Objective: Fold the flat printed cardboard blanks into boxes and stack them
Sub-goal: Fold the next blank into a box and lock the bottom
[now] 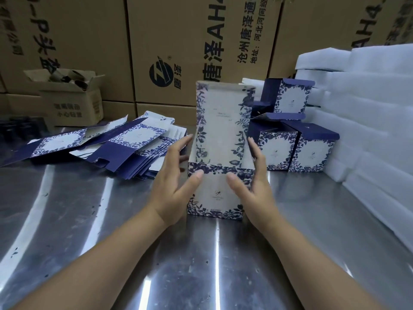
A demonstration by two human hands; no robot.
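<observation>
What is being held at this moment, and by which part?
The open-lidded box is steadied between left hand and right hand: thumbs on its front, straight fingers alongside its side walls near the rim.

We log a stainless steel table (89, 220) carrying a splayed pile of flat blanks (138, 139) at left, one open-lidded box (215, 193) at centre, and folded boxes (310, 153) beside white foam sheets (368, 130) at right.

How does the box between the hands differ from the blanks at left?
The box stands upright, folded into shape with its lid flap raised; the blanks lie flat in a fanned pile. The left hand and right hand touch the box; nothing touches the blanks. Both carry blue floral print.
</observation>
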